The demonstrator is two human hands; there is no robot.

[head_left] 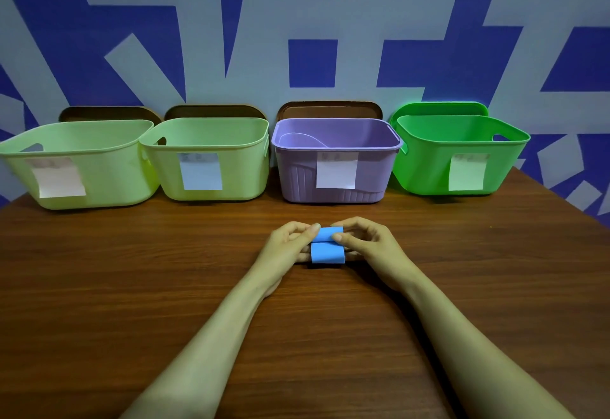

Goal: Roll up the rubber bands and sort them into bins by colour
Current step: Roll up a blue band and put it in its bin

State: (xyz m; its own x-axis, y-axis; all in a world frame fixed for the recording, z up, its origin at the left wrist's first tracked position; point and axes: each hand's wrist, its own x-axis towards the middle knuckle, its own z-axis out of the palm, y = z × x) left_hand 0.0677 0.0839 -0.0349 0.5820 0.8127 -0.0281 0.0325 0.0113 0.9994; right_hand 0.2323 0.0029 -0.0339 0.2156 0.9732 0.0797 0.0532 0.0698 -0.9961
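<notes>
Blue rubber band pinched between left hand and right hand.

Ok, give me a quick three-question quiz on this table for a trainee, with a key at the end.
1. True or false: the left hand and the right hand both hold the band.
2. What colour is the bin nearest the band?
3. How many paper labels are in view? A two, B three, C four.
Key: 1 true; 2 purple; 3 C.
</notes>
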